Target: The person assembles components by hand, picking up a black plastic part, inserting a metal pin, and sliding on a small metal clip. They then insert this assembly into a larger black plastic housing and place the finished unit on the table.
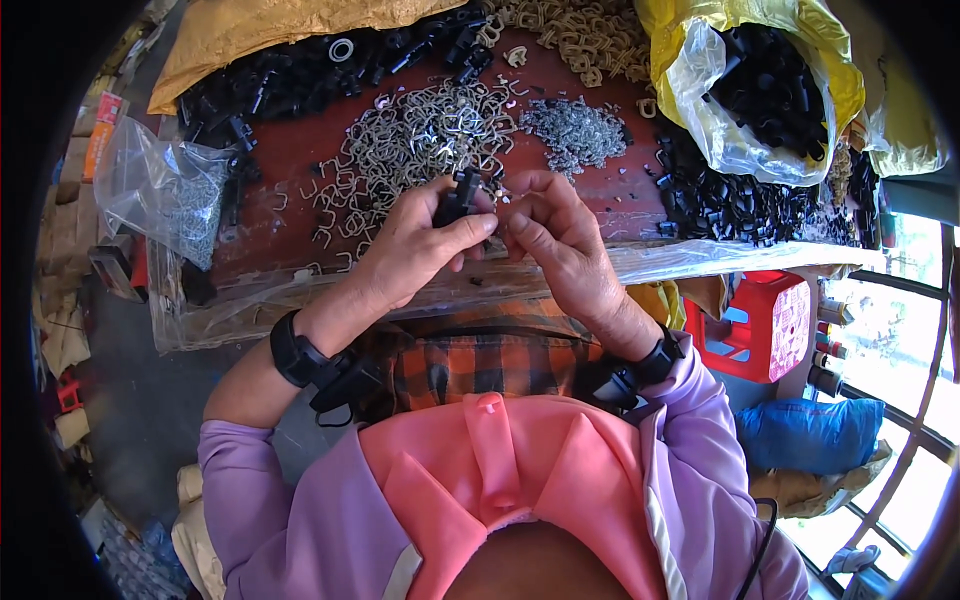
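A red worktop (300,140) spans the view, an open yellow bag (848,75) of black parts (765,95) at its far right. Near the middle spreads a heap of U-shaped metal clips (420,135), a smaller pile of silvery pieces (575,133) to its right. Over the near side, the right hand (565,240) has its grip curled; whether it pinches anything cannot be told. Just beside it, the left hand (430,240) has its grip pinching a black plastic part (456,203) between thumb and fingers, in front of the clips
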A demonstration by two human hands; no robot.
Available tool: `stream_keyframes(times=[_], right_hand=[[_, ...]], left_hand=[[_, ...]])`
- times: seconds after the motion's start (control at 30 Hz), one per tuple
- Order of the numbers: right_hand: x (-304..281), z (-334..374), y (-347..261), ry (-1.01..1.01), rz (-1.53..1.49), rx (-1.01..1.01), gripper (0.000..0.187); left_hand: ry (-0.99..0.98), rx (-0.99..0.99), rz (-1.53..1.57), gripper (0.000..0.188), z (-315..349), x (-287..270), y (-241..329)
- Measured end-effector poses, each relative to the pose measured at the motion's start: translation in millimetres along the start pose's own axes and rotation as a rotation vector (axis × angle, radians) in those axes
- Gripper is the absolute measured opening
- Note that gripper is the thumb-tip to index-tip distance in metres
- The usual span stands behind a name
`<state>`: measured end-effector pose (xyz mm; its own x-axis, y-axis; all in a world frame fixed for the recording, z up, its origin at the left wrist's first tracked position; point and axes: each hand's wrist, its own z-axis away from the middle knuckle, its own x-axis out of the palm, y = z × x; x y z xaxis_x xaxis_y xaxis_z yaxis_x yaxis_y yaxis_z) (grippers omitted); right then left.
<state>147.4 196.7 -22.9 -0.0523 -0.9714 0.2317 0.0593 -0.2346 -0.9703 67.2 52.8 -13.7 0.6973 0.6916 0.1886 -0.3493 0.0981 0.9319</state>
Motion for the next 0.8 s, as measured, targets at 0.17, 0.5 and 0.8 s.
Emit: stream_keyframes(times=[0.17,0.5,0.8], right_hand=[[0,-1,-1,-0.002,-0.014,0.001,0.025],[2,-1,-2,0.007,-0.003,0.002,0.027],[1,2,-4,0.016,-0.026,-0.02,0.025]], left_hand=[[-0.138,-0.015,-0.01,0.018,3,-7,6],[-0.026,0.188,-0.107,0.015,2,6,-2],[-0.005,0.266,-0.28,0.011,4,7,2]])
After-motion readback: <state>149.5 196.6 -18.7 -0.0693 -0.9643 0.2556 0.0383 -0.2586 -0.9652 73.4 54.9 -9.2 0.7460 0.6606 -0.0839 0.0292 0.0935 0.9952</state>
